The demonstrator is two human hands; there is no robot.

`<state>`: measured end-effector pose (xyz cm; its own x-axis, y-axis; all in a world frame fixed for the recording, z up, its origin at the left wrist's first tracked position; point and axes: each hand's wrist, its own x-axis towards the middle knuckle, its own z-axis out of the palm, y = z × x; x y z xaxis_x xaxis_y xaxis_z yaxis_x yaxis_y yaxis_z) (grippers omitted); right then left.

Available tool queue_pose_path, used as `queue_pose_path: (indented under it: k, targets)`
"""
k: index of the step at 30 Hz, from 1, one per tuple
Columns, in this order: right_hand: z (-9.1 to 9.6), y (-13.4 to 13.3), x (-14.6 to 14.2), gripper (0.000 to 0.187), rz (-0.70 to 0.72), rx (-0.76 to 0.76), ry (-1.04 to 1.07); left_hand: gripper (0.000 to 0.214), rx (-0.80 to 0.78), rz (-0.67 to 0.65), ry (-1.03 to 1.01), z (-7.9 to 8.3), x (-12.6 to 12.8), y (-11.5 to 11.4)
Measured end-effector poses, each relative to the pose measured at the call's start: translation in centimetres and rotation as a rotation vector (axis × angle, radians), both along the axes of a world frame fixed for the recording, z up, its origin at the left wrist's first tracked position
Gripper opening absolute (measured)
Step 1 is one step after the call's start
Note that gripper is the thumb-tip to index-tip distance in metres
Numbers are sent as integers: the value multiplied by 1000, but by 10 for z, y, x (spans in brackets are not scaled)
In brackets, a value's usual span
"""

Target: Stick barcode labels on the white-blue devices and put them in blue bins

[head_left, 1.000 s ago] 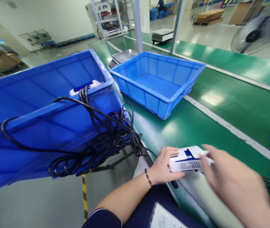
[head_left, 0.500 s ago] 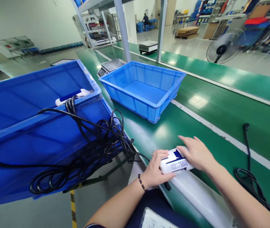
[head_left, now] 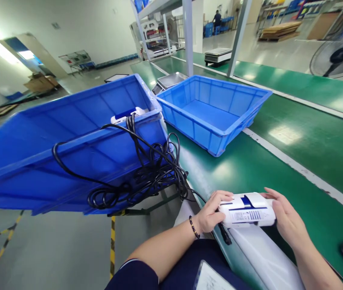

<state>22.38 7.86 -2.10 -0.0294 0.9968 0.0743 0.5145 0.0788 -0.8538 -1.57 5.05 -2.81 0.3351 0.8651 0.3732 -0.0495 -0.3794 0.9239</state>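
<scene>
A white device with a dark blue stripe and a barcode label (head_left: pixel 248 211) is held level over the front edge of the green bench. My left hand (head_left: pixel 215 211) grips its left end, thumb in front and fingers over the top. Around its right end close the thumb and fingers of my right hand (head_left: pixel 286 217). Just below my left hand hangs a black cable plug (head_left: pixel 225 234). A white plastic sheet (head_left: pixel 260 251) lies under the device along the bench edge. What the device is I cannot tell.
Left stands a large blue bin (head_left: pixel 77 169) with tangled black cables (head_left: pixel 159 169) over its side and a similar white-and-blue device (head_left: pixel 129 114) inside. A lighter blue crate (head_left: pixel 216 137) sits on the green bench (head_left: pixel 304 149), with a scale (head_left: pixel 173 79) behind it. Far right is a fan (head_left: pixel 340 54).
My view has swung left. My right hand has shifted from the top of the device to its right end, showing more of its label side. My left hand keeps its hold.
</scene>
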Motion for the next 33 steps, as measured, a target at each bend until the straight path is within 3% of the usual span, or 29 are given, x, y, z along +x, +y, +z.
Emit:
queue_pose_path:
  k: [6, 13, 17, 20, 27, 33]
  targets:
    - [-5, 1, 3, 48, -36, -3, -42, 38, -105, 12, -74, 1, 2, -1]
    - [5, -3, -1, 41, -46, 3, -114, 22, -285, 130, -63, 15, 10, -2]
    - [6, -2, -1, 39, -57, -10, -109, 28, -387, 2, -232, 4, 5, 1]
    - [5, -2, -2, 40, -69, -14, -104, 36, -386, -52, -237, -1, 2, 3]
    - [2, -3, -1, 39, -63, -27, -90, 39, -356, -8, -157, 11, 3, 7]
    - [4, -4, -2, 41, -75, -30, -97, 38, -443, -28, -146, 16, 4, 11]
